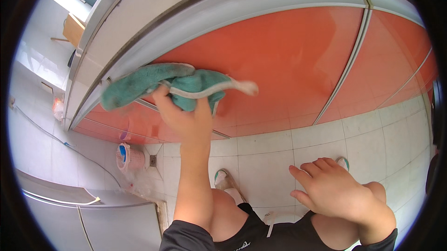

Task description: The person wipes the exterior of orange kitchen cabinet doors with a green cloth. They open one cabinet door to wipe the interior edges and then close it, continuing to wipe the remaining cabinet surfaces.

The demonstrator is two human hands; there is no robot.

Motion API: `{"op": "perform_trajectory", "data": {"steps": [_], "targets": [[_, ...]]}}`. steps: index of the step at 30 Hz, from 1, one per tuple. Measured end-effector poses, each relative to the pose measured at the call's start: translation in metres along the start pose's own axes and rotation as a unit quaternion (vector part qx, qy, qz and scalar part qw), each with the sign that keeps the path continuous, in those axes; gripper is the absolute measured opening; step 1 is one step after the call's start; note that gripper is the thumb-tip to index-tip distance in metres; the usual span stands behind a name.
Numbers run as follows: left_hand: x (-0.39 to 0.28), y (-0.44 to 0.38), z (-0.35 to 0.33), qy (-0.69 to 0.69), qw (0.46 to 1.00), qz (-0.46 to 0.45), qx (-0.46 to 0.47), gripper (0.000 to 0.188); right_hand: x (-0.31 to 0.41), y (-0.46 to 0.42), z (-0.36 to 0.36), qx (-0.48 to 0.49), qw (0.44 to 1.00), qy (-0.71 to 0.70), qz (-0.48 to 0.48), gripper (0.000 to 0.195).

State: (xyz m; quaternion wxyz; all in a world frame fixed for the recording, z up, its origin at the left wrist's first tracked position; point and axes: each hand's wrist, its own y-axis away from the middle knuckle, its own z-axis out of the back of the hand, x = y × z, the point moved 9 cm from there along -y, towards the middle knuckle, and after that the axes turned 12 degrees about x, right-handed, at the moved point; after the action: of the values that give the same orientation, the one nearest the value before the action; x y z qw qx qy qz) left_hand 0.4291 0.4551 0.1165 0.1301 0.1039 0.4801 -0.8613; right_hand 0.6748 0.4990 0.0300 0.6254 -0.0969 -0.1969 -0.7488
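My left hand (183, 111) grips a bunched teal cloth (199, 81) with a pale edging strip. The cloth lies against a glossy orange-red cabinet door (279, 55), close under its grey metal top rail (244, 15). One end of the cloth reaches left over the rail; the pale strip trails off to the right, blurred. Some of my left fingers are hidden in the folds. Over my right knee, my right hand (326, 188) hangs in the air, fingers apart, holding nothing.
A white countertop (139, 10) curves above the doors. At the left stand a pink waste basket (134, 156) with a plastic bag, beside a floor drain (153, 160), and a grey cabinet or appliance (115, 221). A cable (87, 156) runs along the tiled wall. White tiles (262, 167) cover the floor.
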Motion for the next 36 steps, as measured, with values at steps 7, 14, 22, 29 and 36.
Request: {"op": "perform_trajectory", "data": {"steps": [7,14,22,29,36], "targets": [[0.029,0.026,0.003,0.151,0.969,0.187,-0.055,0.039,0.001,-0.003,-0.007,0.0,1.0,0.023,-0.014,0.048],[0.034,0.003,0.029,0.174,0.937,0.26,-0.155,0.027,0.007,-0.016,-0.018,0.037,0.999,-0.021,0.006,0.049],[0.062,0.037,0.01,0.181,0.958,0.181,-0.127,0.05,0.002,-0.004,-0.022,0.023,1.0,-0.007,-0.019,0.048],[0.04,0.023,-0.001,0.22,0.948,0.162,-0.166,0.068,0.01,0.003,-0.003,-0.001,1.0,0.015,-0.009,0.049],[0.024,0.013,0.003,0.239,0.934,0.21,-0.163,0.067,0.007,0.003,0.002,0.039,0.999,-0.001,-0.025,0.049]]}}
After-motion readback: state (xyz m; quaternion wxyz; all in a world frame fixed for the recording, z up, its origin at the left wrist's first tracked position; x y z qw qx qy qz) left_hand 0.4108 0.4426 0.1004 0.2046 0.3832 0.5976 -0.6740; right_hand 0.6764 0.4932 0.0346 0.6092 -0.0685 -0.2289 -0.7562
